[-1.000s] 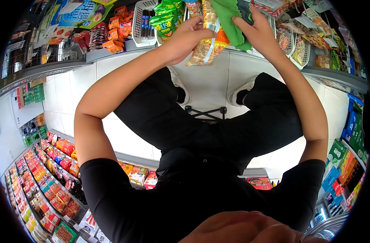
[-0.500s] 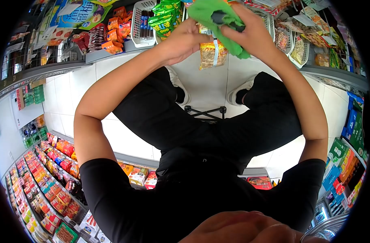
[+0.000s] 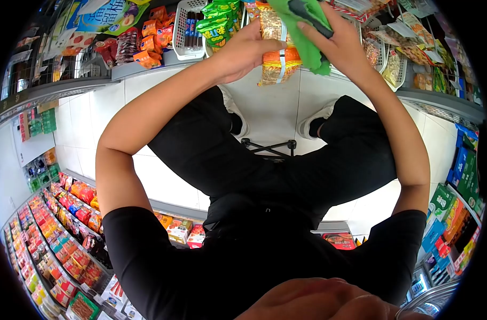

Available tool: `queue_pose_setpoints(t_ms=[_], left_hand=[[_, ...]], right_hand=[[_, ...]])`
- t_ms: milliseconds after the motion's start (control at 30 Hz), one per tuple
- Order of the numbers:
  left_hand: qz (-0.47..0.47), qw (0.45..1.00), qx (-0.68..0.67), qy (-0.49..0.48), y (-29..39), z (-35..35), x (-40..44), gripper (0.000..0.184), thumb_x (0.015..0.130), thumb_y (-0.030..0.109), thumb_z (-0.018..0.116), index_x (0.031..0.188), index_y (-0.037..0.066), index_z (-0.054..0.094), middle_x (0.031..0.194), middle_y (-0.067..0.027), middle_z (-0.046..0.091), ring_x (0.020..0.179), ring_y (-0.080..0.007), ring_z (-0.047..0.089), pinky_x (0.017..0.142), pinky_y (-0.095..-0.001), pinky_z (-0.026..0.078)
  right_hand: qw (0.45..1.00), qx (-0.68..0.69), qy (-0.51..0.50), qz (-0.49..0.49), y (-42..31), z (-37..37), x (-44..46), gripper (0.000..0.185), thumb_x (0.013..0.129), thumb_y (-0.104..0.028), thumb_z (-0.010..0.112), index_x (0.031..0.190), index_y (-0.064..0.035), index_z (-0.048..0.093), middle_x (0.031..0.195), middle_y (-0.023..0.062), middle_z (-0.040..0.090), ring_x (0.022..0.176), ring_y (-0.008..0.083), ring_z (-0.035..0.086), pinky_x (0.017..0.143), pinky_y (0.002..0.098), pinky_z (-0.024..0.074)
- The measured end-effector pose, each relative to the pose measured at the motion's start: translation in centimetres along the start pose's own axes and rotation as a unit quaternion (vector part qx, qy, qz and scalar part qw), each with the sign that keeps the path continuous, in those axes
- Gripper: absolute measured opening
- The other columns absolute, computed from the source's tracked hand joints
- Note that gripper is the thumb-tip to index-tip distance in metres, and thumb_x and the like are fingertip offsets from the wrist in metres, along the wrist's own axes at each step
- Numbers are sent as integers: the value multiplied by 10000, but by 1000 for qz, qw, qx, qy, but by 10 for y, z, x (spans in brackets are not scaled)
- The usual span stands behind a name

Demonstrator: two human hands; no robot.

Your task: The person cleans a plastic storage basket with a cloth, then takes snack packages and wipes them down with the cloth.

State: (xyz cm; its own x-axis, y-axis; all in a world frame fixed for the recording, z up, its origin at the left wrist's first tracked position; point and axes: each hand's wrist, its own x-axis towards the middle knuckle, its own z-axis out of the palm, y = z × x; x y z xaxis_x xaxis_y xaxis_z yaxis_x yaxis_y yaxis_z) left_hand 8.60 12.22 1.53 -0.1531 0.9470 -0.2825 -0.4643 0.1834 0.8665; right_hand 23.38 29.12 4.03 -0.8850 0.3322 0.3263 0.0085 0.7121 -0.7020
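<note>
My left hand (image 3: 247, 52) grips the left side of some orange and yellow snack packs (image 3: 280, 60), with its thumb across their front. The packs are bound by a pale band and hang over the floor at the shelf's edge. On their right, my right hand (image 3: 337, 40) is closed on a green cloth (image 3: 306, 49) that has a dark grey patch near the fingers. The cloth hangs down beside the packs and covers part of their right edge.
Green snack bags (image 3: 216, 25) and a white basket (image 3: 189, 32) of dark sticks stand left of my hands. More baskets (image 3: 394, 69) with bagged food are on the right. A folding stool's black frame (image 3: 270, 146) shows between my shoes. Stocked shelves (image 3: 62, 250) lie at lower left.
The green cloth has moved right and off the front of the packs, so more of them shows. My right hand has shifted slightly right with it. My left hand keeps its hold.
</note>
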Motion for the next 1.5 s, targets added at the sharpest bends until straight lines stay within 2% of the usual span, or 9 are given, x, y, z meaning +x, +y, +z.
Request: queue_pose_setpoints(t_ms=[200,300,433,567,667,933,1133,1233,1500], left_hand=[[20,998,66,3,-11,-6,3,452,986,23,562,1403,65,395,1341,-94,567,1227,-189,582,1038,-365,504],[13,997,79,-8,-11,-6,2,467,986,21,560,1417,66,384,1354,-99,559,1233,-192,579,1037,-364,504],[25,992,121,-19,-18,-6,5,501,984,11,556,1442,65,362,1362,-106,555,1232,-201,579,1036,-361,504],[37,992,121,-30,-21,-9,9,530,970,-3,558,1454,58,351,1362,-118,553,1240,-206,567,1046,-358,483],[-14,993,111,-34,-16,-9,8,559,942,-21,566,1455,42,352,1365,-125,548,1253,-206,545,1065,-351,443],[-6,995,100,-14,-18,-5,5,604,932,-54,537,1485,79,337,1373,-112,546,1253,-194,547,1057,-351,450],[-15,995,86,-36,-14,-7,6,576,959,-16,562,1480,111,352,1381,-91,554,1234,-187,576,1044,-364,489],[-45,998,41,-33,-8,-3,3,582,956,-1,578,1479,117,353,1387,-85,551,1235,-183,577,1046,-368,488],[-81,995,-46,22,2,-13,6,443,971,54,594,1385,28,436,1323,-103,588,1210,-198,605,1050,-355,496]], right_hand=[[999,-27,-35,-21,-5,0,4,368,879,-138,701,1206,-27,575,998,177,645,929,342,666,789,403,515],[999,15,42,-23,16,6,7,331,904,-122,671,1207,-30,575,1008,166,656,931,304,670,811,383,517],[998,32,-8,47,11,-8,6,338,924,-92,629,1249,-32,558,1019,149,654,953,258,652,845,369,507],[991,85,-74,-76,-8,-4,4,323,922,-80,605,1242,-46,569,989,157,639,949,280,655,838,369,507],[992,21,-123,19,-20,-6,6,324,919,-95,613,1237,-42,576,971,158,627,937,297,656,828,370,507],[992,48,-44,110,17,-10,9,327,940,-144,633,1238,-17,585,1028,118,663,953,200,635,849,344,505],[997,56,-61,0,-7,-11,6,329,940,-125,628,1248,-18,585,1028,113,666,954,199,637,849,338,505],[993,76,-60,66,6,-12,10,328,940,-125,620,1249,-19,587,1029,113,667,951,210,642,849,341,505],[999,-13,-34,26,8,-19,7,342,921,-122,612,1245,-18,582,1057,155,656,957,295,658,867,377,506]])
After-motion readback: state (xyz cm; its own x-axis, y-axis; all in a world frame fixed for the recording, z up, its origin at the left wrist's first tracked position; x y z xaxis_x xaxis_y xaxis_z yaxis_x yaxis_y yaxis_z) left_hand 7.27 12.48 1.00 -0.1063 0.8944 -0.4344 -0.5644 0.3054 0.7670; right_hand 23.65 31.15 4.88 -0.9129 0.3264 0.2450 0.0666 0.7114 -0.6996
